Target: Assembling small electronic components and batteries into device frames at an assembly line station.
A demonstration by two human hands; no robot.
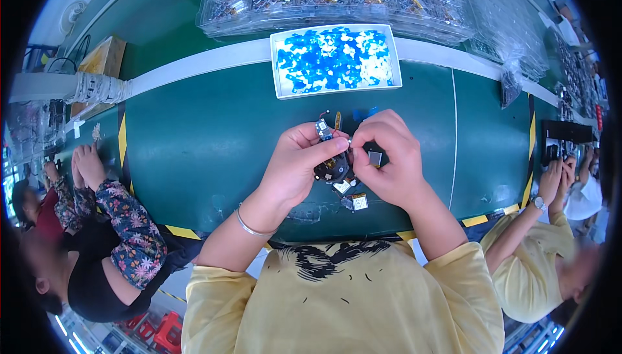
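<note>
Above the middle of the green bench, my left hand point(299, 159) grips a small electronic assembly point(332, 168) with a round black housing. A little circuit board point(323, 129) sticks up past its thumb. My right hand point(391, 158) is closed in a pinch against the assembly's right side, its fingertips meeting the left thumb tip; the small part between them is too small to name. Silver battery-like blocks point(359, 201) with white labels hang or lie just below the housing. Blue film scraps point(367, 113) lie behind my right hand.
A white box point(280, 85) of blue and white film pieces stands beyond my hands. Behind a pale rail point(201, 62), stacked clear trays point(259, 17) hold many small electronic parts. One person point(123, 237) works at the left, another point(538, 250) at the right. Yellow-black tape point(123, 137) marks the bench.
</note>
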